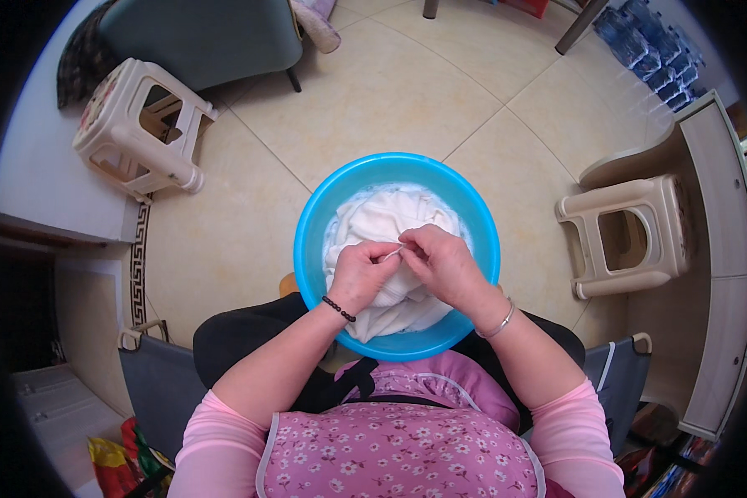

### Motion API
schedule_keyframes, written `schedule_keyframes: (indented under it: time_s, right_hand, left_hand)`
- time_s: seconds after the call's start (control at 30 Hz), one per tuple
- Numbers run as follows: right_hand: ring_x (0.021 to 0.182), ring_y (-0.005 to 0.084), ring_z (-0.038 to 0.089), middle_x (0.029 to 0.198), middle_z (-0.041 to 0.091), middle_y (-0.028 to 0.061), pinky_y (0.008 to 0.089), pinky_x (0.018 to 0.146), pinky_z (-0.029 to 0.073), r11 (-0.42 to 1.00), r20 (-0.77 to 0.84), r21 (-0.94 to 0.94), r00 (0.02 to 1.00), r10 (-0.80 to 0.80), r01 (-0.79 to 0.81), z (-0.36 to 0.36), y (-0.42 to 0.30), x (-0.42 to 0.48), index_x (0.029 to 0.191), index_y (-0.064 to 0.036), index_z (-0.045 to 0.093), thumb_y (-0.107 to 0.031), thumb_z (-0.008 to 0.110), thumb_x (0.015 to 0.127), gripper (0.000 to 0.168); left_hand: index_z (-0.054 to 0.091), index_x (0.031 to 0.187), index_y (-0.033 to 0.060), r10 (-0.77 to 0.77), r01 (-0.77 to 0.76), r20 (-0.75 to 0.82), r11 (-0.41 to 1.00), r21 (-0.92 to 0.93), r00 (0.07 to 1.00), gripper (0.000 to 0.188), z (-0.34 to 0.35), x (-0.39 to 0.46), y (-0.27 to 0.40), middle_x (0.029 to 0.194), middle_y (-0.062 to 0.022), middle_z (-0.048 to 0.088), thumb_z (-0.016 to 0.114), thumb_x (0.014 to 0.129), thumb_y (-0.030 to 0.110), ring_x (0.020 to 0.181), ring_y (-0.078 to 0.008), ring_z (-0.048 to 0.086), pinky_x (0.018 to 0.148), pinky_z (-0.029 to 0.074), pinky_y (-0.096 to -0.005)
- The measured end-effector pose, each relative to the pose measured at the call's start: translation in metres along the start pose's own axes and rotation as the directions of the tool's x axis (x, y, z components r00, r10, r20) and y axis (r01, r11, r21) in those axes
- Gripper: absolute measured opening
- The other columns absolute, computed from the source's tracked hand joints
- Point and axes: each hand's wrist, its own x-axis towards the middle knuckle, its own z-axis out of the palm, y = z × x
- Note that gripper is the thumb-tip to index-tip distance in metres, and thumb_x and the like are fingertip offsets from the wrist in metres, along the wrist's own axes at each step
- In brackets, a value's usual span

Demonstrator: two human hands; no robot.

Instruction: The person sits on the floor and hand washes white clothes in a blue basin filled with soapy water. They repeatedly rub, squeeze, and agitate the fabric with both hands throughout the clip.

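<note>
A round blue plastic basin (396,163) stands before me, between my knees. White knitted fabric (373,215) lies bunched inside it, in water with suds along the edge. Over the middle of the basin my left hand (362,271) pinches a thin white strand or fabric edge (393,252) between thumb and forefinger. My right hand (439,264) meets it from the other side, its fingertips closed on the same thin piece. Whether that piece is joined to the wet fabric is hard to tell, since my hands cover much of it.
One beige plastic stool (155,134) stands at the left by the wall, and another (629,236) at the right by a pale cabinet (713,205). Large blue water bottles (647,53) are stacked at the far right. A grey-green chair (202,40) is at the far left.
</note>
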Motion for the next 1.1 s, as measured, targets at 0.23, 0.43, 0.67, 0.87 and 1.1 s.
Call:
schedule_keyframes:
  time_s: [0.23,0.43,0.67,0.87,1.1]
  right_hand:
    - [0.076,0.0298,0.059,0.079,0.058,0.0111,0.0395,0.063,0.049,0.971,0.083,-0.115,0.976,-0.2,0.209,-0.002,-0.001,0.002,0.084,-0.006,0.061,-0.011,0.061,0.078,0.008]
    - [0.07,0.0234,0.062,0.078,0.061,0.0098,0.0312,0.063,0.049,0.997,0.113,0.046,0.992,-0.061,0.056,-0.01,-0.004,0.004,0.088,-0.003,0.06,-0.009,0.058,0.083,0.008]
    - [0.068,0.0096,0.06,0.074,0.061,0.0043,0.0234,0.061,0.048,0.783,-0.01,0.521,0.915,0.403,-0.339,-0.048,0.02,0.02,0.087,0.0,0.058,-0.013,0.054,0.09,0.014]
    - [0.07,0.0123,0.062,0.074,0.063,0.0063,0.0255,0.063,0.049,0.757,0.096,0.477,0.883,0.459,-0.446,-0.036,0.021,0.015,0.089,0.002,0.058,-0.014,0.056,0.088,0.016]
    - [0.075,0.0331,0.063,0.083,0.063,0.0184,0.0372,0.068,0.051,0.99,0.004,0.007,0.99,0.143,-0.143,0.001,0.004,0.001,0.086,-0.001,0.062,-0.009,0.059,0.08,0.011]
  left_hand:
    - [0.068,0.095,0.0009,-0.029,0.024,0.04,0.992,0.122,0.999,0.022,-0.004,-0.001,0.007,0.067,-0.0022,0.062,0.063,0.077,0.013,0.061,-0.0055,0.052,0.057,0.043,-0.0235]
    - [0.068,0.095,-0.0002,-0.024,0.017,0.047,0.99,0.137,0.999,0.022,-0.004,-0.004,0.011,0.067,-0.0023,0.062,0.063,0.078,0.012,0.06,-0.0052,0.052,0.056,0.044,-0.0232]
    - [0.066,0.104,-0.0018,-0.122,0.113,0.081,0.988,0.107,0.989,0.025,-0.008,-0.004,0.019,0.083,-0.0006,0.065,0.062,0.083,0.011,0.073,-0.0041,0.054,0.065,0.045,-0.0196]
    - [0.057,0.118,-0.0034,-0.296,0.407,0.316,0.827,-0.387,0.901,0.038,-0.01,0.002,0.008,0.107,-0.0109,0.063,0.047,0.082,-0.002,0.093,-0.0158,0.061,0.082,0.05,-0.0272]
    - [0.058,0.118,-0.0031,-0.291,0.408,0.319,0.815,-0.411,0.902,0.038,-0.01,-0.001,0.01,0.105,-0.0097,0.063,0.046,0.082,-0.002,0.092,-0.0153,0.061,0.082,0.049,-0.0262]
